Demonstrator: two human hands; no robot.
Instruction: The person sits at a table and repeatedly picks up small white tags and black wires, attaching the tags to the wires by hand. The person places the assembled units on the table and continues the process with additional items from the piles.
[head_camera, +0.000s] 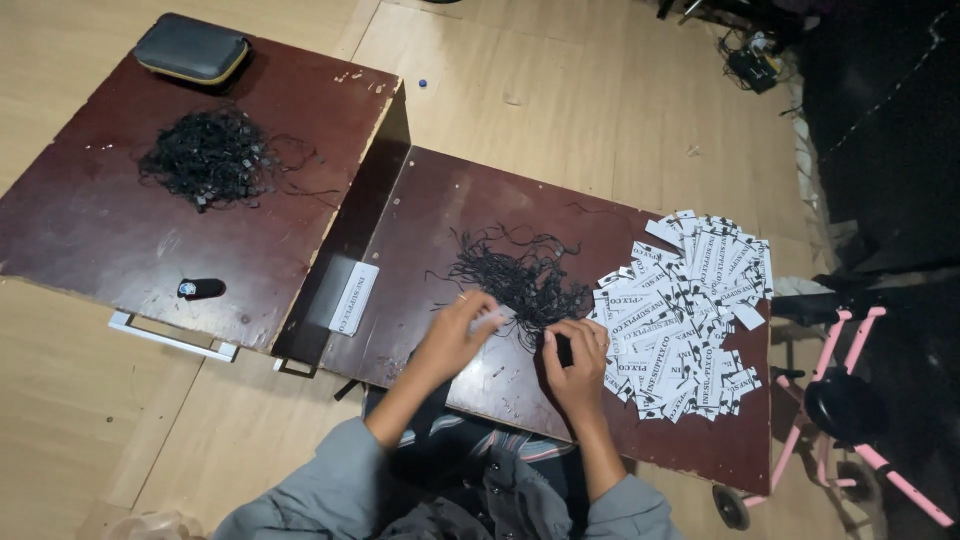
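Note:
My left hand (458, 333) pinches a small white paper tag (488, 318) over the dark brown low table (440, 215). My right hand (578, 358) holds a small black piece, seemingly a string end, close to that tag. Just beyond both hands lies a tangle of black strings (520, 275). To the right spreads a heap of white printed tags (690, 310), several with black strings on them. One white tag (354, 297) lies alone at the table's left edge.
A second brown table (100, 230) at the left carries another pile of black strings (212, 157), a grey zip case (192, 48) and a small black object (201, 289). A pink wheeled frame (850, 400) stands at the right. Cables lie at the top right.

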